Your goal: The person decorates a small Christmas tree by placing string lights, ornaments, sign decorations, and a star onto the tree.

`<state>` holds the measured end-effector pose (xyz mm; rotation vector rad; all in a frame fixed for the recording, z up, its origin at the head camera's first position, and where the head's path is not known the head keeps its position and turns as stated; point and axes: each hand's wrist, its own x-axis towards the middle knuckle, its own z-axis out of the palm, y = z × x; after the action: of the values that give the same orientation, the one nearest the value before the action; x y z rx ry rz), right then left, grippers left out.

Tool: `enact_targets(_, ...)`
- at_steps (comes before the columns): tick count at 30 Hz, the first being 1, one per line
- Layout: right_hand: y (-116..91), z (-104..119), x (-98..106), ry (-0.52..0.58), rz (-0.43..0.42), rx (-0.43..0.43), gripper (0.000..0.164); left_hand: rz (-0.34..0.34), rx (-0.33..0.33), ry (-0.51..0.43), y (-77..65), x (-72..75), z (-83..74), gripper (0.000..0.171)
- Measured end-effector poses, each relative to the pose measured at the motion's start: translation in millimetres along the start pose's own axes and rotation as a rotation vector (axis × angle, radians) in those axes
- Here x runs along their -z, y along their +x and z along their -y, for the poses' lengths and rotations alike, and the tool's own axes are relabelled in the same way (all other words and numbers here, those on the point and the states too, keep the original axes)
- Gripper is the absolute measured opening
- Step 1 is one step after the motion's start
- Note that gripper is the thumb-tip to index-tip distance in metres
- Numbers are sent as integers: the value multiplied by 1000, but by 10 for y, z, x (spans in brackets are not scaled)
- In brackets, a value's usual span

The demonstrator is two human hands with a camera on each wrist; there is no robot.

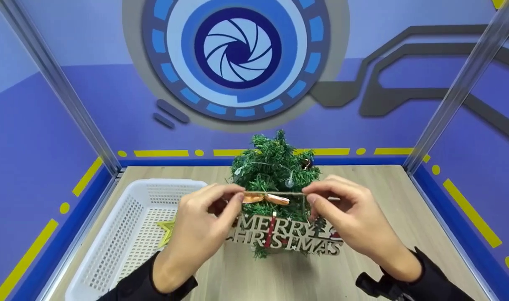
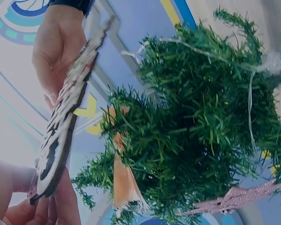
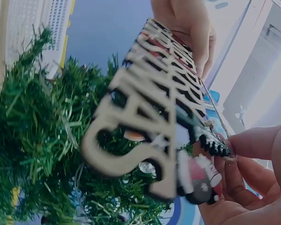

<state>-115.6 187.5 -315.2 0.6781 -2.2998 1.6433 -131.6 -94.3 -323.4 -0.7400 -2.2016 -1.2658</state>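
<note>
A wooden "MERRY CHRISTMAS" sign [image 1: 288,234] hangs by its twine [image 1: 281,193] in front of a small green Christmas tree [image 1: 267,171]. My left hand [image 1: 208,217] pinches one end of the twine between thumb and forefinger. The other end is pinched by my right hand [image 1: 350,217], so the twine runs taut and nearly level between them. Letters on the sign's right part fill much of the right wrist view, with a small painted figure [image 3: 199,178] close to my right fingers. An orange bow [image 1: 254,198] sits on the branches just behind the twine.
A white perforated basket [image 1: 112,205] stands on the table at the left, with a yellow star [image 1: 166,232] in it partly hidden by my left hand. Clear light bulbs [image 1: 289,182] and a pink glittery ornament [image 2: 243,199] are on the tree. Printed panels enclose the table.
</note>
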Motion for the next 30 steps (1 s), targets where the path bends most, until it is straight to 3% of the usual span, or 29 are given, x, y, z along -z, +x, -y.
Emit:
enact_targets(10, 250, -47, -25, -62, -70, -15, 13, -10, 77, 96, 150, -15, 66, 9)
enact_targets(20, 369, 99, -112, -153, -78, -33, 13, -4, 141, 146, 204, -64, 147, 11)
enact_targets(24, 391, -14, -150, -183, -98, -22, 13, -1, 157, 160, 200, -70, 164, 11)
enact_targets(30, 394, -232, -159, -356, -131, 82, 14, 13, 172, 196, 184, -78, 189, 10)
